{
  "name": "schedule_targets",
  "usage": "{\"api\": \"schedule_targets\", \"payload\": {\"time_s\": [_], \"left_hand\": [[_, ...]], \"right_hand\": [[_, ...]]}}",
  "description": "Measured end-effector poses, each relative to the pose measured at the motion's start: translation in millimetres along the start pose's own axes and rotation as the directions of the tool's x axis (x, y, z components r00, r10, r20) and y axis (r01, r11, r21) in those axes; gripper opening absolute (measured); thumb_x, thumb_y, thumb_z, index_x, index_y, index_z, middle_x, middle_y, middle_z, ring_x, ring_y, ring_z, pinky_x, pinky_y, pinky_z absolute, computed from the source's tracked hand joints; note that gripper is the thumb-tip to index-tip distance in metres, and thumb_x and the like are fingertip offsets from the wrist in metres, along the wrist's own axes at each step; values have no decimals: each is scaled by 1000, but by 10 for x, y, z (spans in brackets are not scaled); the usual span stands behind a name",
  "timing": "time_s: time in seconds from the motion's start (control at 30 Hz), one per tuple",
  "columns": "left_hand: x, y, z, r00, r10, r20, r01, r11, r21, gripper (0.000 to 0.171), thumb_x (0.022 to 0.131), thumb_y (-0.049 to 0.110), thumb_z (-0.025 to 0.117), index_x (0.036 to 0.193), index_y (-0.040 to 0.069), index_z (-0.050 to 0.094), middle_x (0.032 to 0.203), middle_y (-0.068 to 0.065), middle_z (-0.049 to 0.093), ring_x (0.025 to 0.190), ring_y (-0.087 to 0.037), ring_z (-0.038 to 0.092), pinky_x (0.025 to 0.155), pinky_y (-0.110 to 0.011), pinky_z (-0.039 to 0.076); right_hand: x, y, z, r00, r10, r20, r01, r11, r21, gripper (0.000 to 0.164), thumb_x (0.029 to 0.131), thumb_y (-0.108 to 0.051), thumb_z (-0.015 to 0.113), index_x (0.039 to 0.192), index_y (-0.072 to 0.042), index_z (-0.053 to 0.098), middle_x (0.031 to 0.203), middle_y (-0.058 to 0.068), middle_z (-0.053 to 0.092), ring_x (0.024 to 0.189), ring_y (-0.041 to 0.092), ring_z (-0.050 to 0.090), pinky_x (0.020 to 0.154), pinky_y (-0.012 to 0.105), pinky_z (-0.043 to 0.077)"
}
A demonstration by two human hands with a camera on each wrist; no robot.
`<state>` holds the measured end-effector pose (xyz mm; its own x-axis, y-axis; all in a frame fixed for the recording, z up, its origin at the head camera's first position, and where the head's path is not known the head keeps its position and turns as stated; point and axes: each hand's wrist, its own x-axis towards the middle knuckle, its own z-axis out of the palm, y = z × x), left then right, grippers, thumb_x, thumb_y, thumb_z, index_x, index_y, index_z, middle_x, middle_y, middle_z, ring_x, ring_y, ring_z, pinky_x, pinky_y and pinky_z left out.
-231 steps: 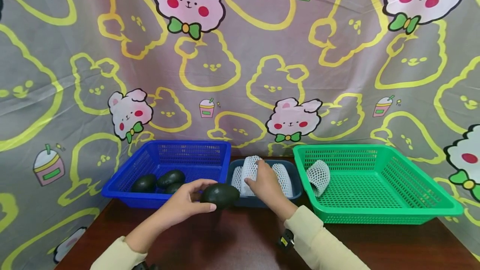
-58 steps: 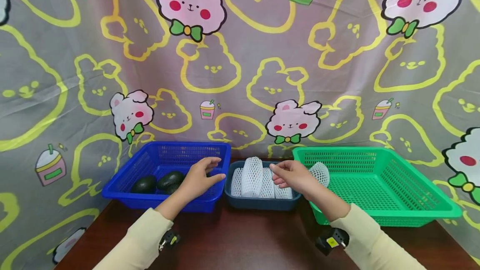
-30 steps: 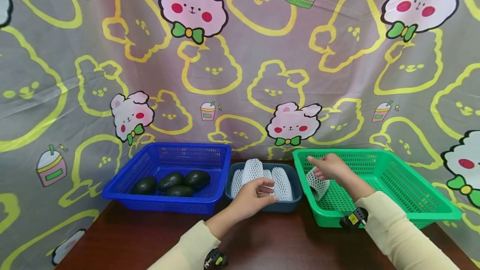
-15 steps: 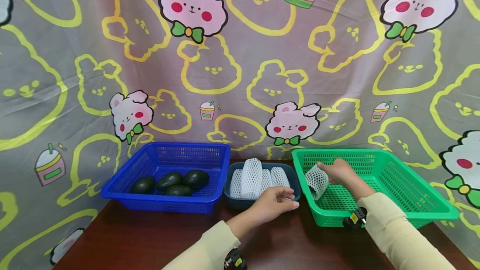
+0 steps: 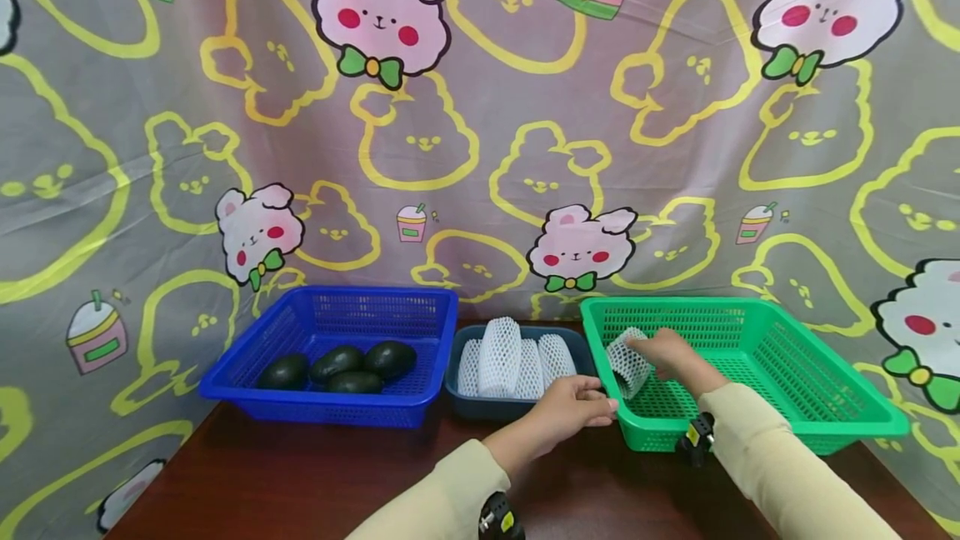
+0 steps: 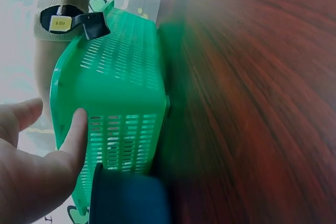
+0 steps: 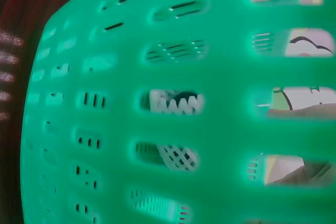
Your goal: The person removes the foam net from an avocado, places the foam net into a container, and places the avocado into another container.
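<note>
In the head view, my right hand (image 5: 672, 354) reaches into the green basket (image 5: 780, 426) and holds the upper right end of a white foam fruit net (image 5: 628, 363). Something dark shows at the net's lower left end. Through the slots in the right wrist view, the net's zigzag edge and mesh (image 7: 179, 157) appear. My left hand (image 5: 567, 411) is at the basket's near left corner, fingertips right at the rim, fingers loosely bent and holding nothing. Its thumb and a finger (image 6: 76, 132) overlap the green wall in the left wrist view.
Several avocados (image 5: 337, 365) lie in the blue basket (image 5: 330, 413) on the left. Between the baskets stands a small dark blue tub (image 5: 487, 408) with several white foam nets (image 5: 500, 357) upright in it. A patterned cloth (image 5: 480, 140) hangs behind the brown table (image 5: 315, 482).
An avocado has gone from my left hand back to the blue basket. Both hands have moved right: the right onto the net in the green basket, the left past the tub to that basket's corner.
</note>
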<state>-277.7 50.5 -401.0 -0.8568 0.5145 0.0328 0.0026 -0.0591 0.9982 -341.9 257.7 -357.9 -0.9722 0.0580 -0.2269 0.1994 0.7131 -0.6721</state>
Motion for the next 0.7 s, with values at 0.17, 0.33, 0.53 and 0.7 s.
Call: {"api": "schedule_targets", "payload": {"time_s": [0.17,0.33,0.53,0.7], "left_hand": [[71,-55,48,999,13,-40,-15,999,-39,39,94,-2,59,128,-17,47,97,-15,69,91,-31,69,81,-39,55],[91,-74,70,997,-5,-78,-1,997,-79,32,93,-4,59,123,-15,53,97,-16,70,86,-26,69,79,-37,56],[82,-63,82,996,-15,-85,6,994,-109,29,93,-5,58,120,-15,55,98,-18,69,83,-23,68,78,-37,56],[73,-48,88,997,-20,-81,11,994,-105,27,93,-5,59,119,-14,57,96,-16,70,81,-21,69,78,-36,56]], "right_hand": [[22,-10,48,1000,2,19,-2,999,36,72,101,-29,46,136,26,17,134,44,30,113,52,48,90,53,48],[52,-33,83,1000,24,0,-24,999,25,67,100,-28,47,134,25,24,126,41,40,109,49,53,86,51,50],[78,-59,120,999,36,2,-36,999,14,65,100,-27,48,131,25,28,122,41,42,107,49,54,85,51,51],[108,-67,150,999,37,8,-37,999,3,61,99,-27,50,128,24,32,120,40,44,106,49,54,83,52,52]]}}
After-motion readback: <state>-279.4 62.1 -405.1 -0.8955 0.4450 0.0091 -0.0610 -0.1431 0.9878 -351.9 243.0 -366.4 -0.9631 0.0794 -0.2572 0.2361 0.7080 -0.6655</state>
